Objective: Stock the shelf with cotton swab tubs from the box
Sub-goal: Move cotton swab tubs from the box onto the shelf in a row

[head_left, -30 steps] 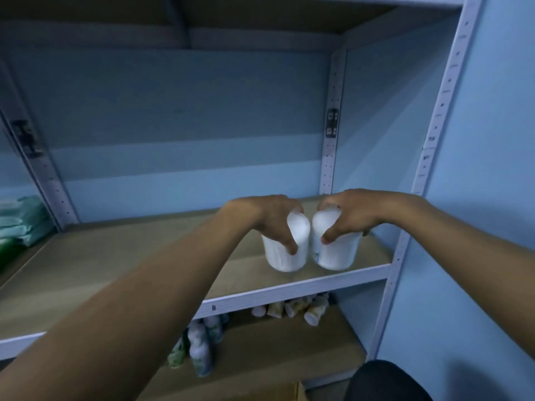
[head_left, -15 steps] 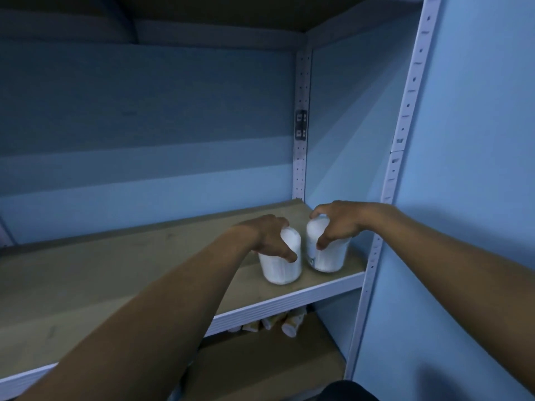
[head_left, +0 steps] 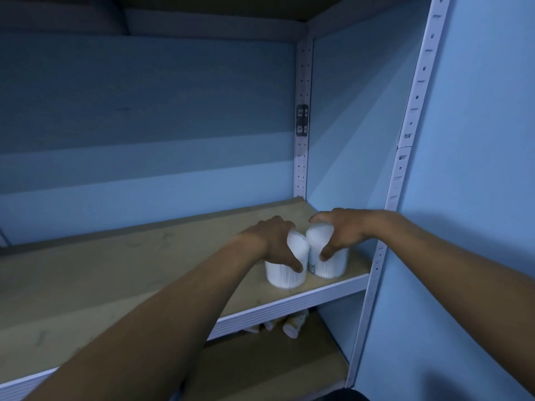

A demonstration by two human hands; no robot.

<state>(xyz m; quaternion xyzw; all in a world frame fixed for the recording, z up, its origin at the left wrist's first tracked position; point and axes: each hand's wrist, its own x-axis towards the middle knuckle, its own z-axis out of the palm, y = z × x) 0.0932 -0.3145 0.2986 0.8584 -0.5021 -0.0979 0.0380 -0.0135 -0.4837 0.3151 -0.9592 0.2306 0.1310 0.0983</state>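
We are setting tubs on the shelf (head_left: 121, 273), our left hand (head_left: 275, 241) gripping the left tub (head_left: 285, 274) and our right hand (head_left: 338, 233) the right tub (head_left: 330, 263); next we likely let go.

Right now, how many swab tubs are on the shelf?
2. One tub under the left hand, the other tub beside it under the right hand, near the shelf's right end. None seem hidden.

Two tubs (head_left: 289, 273) (head_left: 333, 263) stand side by side on the shelf (head_left: 115, 273), near its right front corner.
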